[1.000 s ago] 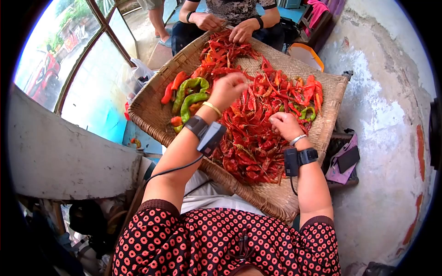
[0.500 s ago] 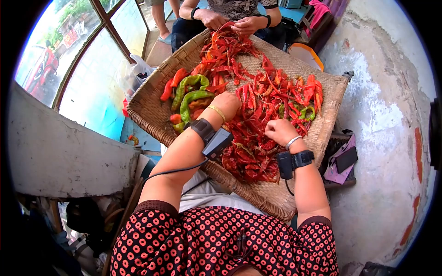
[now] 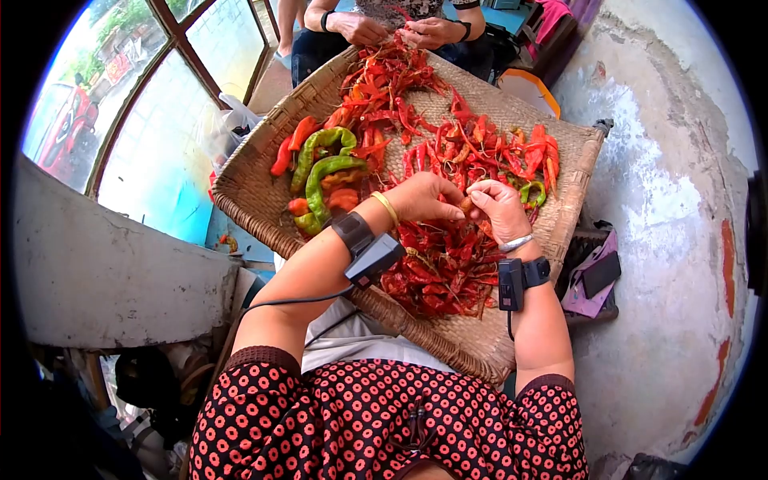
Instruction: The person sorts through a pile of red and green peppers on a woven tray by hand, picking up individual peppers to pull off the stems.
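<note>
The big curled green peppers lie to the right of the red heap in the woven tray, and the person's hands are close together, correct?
Not quite: the head view shows the big green peppers left of the red heap in the woven tray. The person's left hand and right hand are indeed close together.

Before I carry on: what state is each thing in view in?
Left grip: fingers curled, contents unclear.
Right grip: fingers curled, close against the left.
Woven tray: uncovered, partly filled.
Red peppers: loosely heaped, many wrinkled.
Green peppers: curved, lying in the tray.
Dark slab: lying on pink cloth.
Co-worker's hands: raised at the tray's far corner.
</note>
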{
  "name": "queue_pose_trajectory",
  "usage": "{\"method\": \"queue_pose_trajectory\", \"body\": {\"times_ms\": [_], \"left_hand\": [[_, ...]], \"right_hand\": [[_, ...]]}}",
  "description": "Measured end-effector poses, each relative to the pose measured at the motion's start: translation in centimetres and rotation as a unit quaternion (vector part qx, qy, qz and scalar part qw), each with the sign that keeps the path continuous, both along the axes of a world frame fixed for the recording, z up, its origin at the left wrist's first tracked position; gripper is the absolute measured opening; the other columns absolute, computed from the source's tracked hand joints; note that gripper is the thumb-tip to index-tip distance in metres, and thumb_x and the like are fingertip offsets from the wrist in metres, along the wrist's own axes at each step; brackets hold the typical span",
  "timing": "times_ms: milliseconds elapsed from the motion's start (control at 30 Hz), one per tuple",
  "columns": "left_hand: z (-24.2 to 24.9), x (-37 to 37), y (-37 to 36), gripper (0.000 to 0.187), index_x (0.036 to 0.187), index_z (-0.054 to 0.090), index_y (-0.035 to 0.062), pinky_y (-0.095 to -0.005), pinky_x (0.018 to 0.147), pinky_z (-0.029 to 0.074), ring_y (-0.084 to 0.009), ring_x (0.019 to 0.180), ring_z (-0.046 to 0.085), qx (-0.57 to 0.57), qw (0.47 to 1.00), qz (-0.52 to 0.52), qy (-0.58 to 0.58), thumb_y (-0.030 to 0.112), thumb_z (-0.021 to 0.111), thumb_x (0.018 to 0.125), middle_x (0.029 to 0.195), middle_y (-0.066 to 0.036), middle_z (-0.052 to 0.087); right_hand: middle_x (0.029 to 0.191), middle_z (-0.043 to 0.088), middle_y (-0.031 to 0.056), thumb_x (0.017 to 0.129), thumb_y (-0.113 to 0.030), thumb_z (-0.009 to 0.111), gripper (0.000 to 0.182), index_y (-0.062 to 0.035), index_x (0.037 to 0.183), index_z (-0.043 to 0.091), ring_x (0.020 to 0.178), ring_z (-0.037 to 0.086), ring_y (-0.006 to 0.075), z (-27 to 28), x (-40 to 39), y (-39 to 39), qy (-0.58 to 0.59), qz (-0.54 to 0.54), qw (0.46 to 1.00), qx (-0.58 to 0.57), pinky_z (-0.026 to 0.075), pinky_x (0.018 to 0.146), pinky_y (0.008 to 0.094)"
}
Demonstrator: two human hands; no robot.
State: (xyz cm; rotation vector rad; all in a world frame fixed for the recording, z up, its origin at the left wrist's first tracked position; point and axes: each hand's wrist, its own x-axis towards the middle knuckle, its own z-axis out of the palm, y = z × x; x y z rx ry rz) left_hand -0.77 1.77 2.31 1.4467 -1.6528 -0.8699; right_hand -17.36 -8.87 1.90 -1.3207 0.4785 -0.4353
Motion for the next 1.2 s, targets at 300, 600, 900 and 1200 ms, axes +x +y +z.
{"method": "queue_pose_trajectory", "body": {"times_ms": [300, 600, 900, 1200], "left_hand": [[0.8, 2.1, 0.2, 0.012, 0.091, 0.064, 0.0038, -0.0205, 0.062, 0.044, -0.0045, 0.069, 0.052, 0.184, 0.969, 0.008, 0.164, 0.009, 0.058, 0.081, 0.078, 0.005, 0.061], [2.4, 4.3, 0.5, 0.018, 0.09, 0.061, 0.0015, -0.0209, 0.054, 0.044, -0.0037, 0.062, 0.051, 0.029, 0.957, 0.165, 0.236, 0.017, 0.055, 0.084, 0.082, 0.001, 0.059], [0.2, 3.6, 0.4, 0.034, 0.098, 0.061, 0.0058, -0.0336, 0.068, 0.047, -0.025, 0.075, 0.06, 0.074, 0.974, 0.054, -0.209, 0.026, 0.066, 0.071, 0.084, -0.013, 0.062], [-1.7, 3.1, 0.9, 0.022, 0.086, 0.066, 0.0087, -0.0362, 0.067, 0.047, -0.0274, 0.071, 0.06, 0.077, 0.951, 0.004, -0.3, 0.023, 0.065, 0.069, 0.076, -0.01, 0.064]], "right_hand": [[0.08, 0.061, 0.0009, 0.084, -0.014, 0.056, 0.016, -0.0031, 0.094, 0.061, 0.066, 0.056, 0.0081, 0.1, 0.5, 0.3, 0.086, -0.019, 0.986, -0.138, 0.044, 0.057, 0.0209], [0.085, 0.063, 0.0116, 0.076, -0.017, 0.058, 0.017, -0.0077, 0.089, 0.063, 0.081, 0.06, 0.0264, -1.9, 1.3, 1.2, 0.234, 0.122, 0.838, -0.478, 0.047, 0.073, 0.0336], [0.087, 0.058, 0.0118, 0.08, -0.014, 0.051, 0.029, -0.0162, 0.109, 0.049, 0.075, 0.059, 0.0306, -3.0, 2.9, 2.0, 0.305, 0.117, 0.681, -0.655, 0.048, 0.064, 0.0405], [0.075, 0.061, 0.0128, 0.075, -0.018, 0.056, 0.011, -0.0091, 0.082, 0.057, 0.07, 0.059, 0.0319, -3.8, 1.5, 0.4, 0.207, 0.023, 0.767, -0.607, 0.047, 0.058, 0.0414]]}}
